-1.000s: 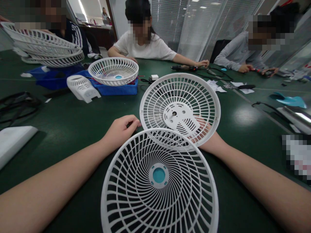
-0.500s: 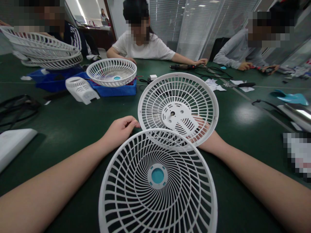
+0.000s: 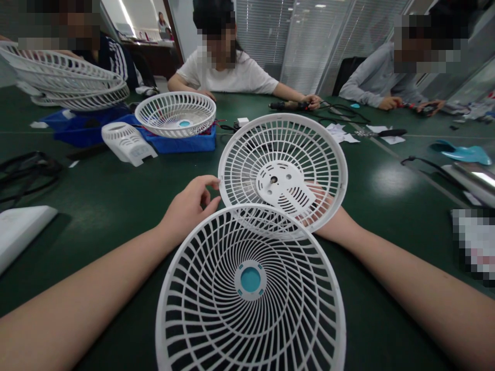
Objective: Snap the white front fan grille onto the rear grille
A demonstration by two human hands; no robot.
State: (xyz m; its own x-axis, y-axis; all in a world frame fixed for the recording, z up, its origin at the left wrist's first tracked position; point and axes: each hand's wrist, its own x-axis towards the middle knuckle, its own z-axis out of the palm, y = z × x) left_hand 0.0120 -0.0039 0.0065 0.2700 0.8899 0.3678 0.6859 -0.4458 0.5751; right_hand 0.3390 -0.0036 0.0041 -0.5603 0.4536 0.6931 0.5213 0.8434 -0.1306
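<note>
A white rear fan grille (image 3: 288, 188) with a slotted motor housing and a short shaft at its centre tilts up in front of me. My right hand (image 3: 325, 208) is behind its lower right side, fingers partly seen through the slats, gripping it from the back. At its left rim is my left hand (image 3: 191, 203), thumb and fingers apart, fingertips at or just beside the edge. A white front fan grille (image 3: 250, 309) with spiral ribs and a blue round centre stands nearest me, overlapping the lower edge of the rear grille.
Another grille (image 3: 176, 114) rests on a blue bin (image 3: 185, 144), beside a white plastic fan housing (image 3: 127, 144). Stacked grilles (image 3: 77, 77) stand at the left. Black cables (image 3: 29, 172) lie nearby. Across the green table, a person's hand (image 3: 311, 101) touches a dark corded tool (image 3: 288, 105).
My left hand has opened from a closed curl, its fingers stretching up towards the rear grille's left rim. The right hand and both grilles stay nearly in place.
</note>
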